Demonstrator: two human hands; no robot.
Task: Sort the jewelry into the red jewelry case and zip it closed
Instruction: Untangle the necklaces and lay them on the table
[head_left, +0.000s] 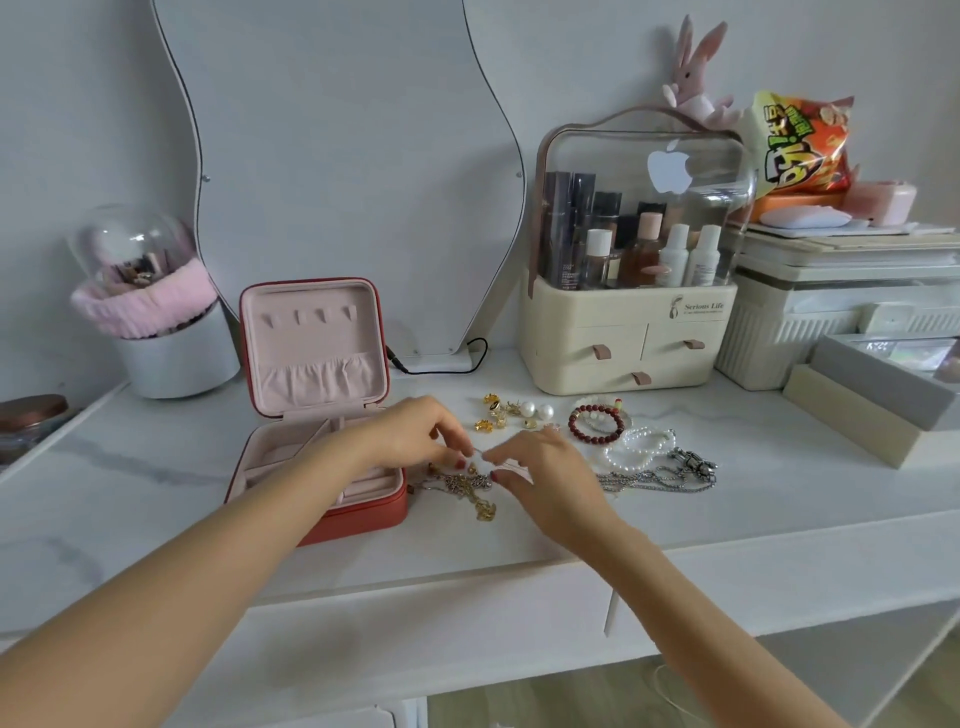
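Left hand (415, 434): pinches thin silver chain (478, 453).
Right hand (540, 467): pinches same chain.
Open red zip jewelry case (358, 514): beside left hand.

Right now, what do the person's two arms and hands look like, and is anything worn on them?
Both arms are bare up to the frame edge: no sleeves, watch, bracelet or ring can be seen. The left hand and right hand have short nails painted dark red. No cables or markings appear on them.
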